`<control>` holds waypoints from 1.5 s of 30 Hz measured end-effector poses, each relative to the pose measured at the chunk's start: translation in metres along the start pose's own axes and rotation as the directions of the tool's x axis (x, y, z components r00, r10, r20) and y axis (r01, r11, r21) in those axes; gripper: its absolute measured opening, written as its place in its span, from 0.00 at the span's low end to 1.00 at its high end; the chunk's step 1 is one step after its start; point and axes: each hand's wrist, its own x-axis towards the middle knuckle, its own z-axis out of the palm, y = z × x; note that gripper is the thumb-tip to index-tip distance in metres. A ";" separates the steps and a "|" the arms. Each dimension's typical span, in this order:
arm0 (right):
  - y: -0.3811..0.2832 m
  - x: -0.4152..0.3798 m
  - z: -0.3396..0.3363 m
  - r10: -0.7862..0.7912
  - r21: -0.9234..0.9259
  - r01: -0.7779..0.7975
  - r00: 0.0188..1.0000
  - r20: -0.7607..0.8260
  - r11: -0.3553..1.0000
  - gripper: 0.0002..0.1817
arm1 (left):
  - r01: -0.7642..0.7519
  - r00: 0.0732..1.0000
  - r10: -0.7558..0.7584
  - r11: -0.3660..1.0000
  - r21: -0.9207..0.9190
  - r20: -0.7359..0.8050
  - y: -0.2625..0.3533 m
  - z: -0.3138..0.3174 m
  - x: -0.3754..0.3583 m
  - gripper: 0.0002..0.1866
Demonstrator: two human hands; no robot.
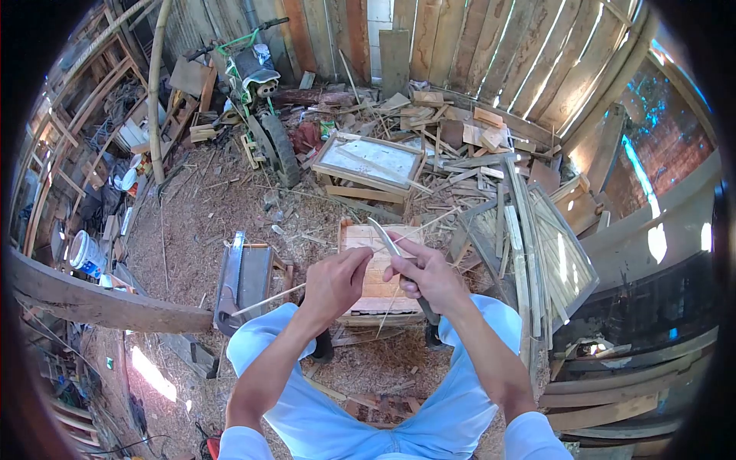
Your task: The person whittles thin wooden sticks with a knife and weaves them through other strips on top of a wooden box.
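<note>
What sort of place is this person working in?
Probably a rough woodworking shed: there's a plank wall with light showing through its gaps, a heap of scrap wood, and a knife in the person's right hand.

I see silvery grey on the knife blade and pale straw on the thin strip. I get light blue from the trousers, bright green from the motorbike handlebar, white with blue markings from the bucket. I read brown, grey and rust stripes across the plank wall, and brown ground flecked with paler bits.
</note>
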 end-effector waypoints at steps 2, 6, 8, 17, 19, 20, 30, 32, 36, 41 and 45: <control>0.006 0.001 -0.003 0.013 0.063 -0.010 0.999 -0.044 0.998 0.26 | -0.010 1.000 0.010 1.000 -0.003 -0.011 0.003 -0.001 0.000 0.05; 0.000 0.000 -0.011 0.045 0.228 -0.032 0.997 -0.055 0.973 0.19 | -0.038 0.999 0.038 0.999 -0.027 -0.023 0.002 -0.002 0.000 0.05; -0.002 -0.001 -0.013 0.061 0.256 -0.048 0.997 -0.043 0.965 0.17 | -0.034 0.999 0.032 0.997 -0.067 -0.023 -0.001 0.000 0.001 0.05; -0.013 -0.006 -0.035 0.048 0.202 -0.019 0.989 -0.140 0.979 0.15 | -0.012 0.999 0.015 0.994 -0.109 0.031 -0.003 -0.006 -0.001 0.05; -0.014 -0.005 -0.038 0.063 0.214 -0.029 0.986 -0.152 0.976 0.15 | -0.012 0.999 0.016 0.993 -0.118 0.033 -0.002 -0.005 -0.002 0.05; -0.014 -0.005 -0.040 0.064 0.211 -0.031 0.987 -0.150 0.977 0.15 | -0.020 0.999 0.024 0.994 -0.111 0.028 -0.002 -0.005 -0.001 0.06; -0.011 -0.004 -0.117 -0.133 0.060 0.164 0.926 -0.353 0.985 0.08 | 0.035 0.999 -0.038 0.995 -0.093 -0.024 -0.020 -0.018 -0.010 0.06; -0.020 -0.014 -0.135 -0.167 0.147 0.256 0.879 -0.447 0.955 0.09 | 0.095 0.995 -0.097 0.991 -0.090 -0.020 -0.031 -0.033 -0.014 0.05; -0.023 -0.014 -0.103 -0.182 0.159 0.326 0.800 -0.572 0.932 0.09 | 0.094 0.994 -0.096 0.995 -0.045 -0.055 -0.030 -0.033 -0.006 0.05; -0.020 -0.010 -0.062 -0.302 0.110 0.365 0.878 -0.371 0.925 0.20 | -0.046 0.989 0.050 0.998 0.035 -0.138 -0.024 -0.023 -0.003 0.04; -0.016 -0.006 -0.044 -0.307 -0.025 0.312 0.912 -0.272 0.950 0.25 | -0.035 0.995 0.039 0.998 0.052 -0.087 -0.013 -0.022 -0.001 0.07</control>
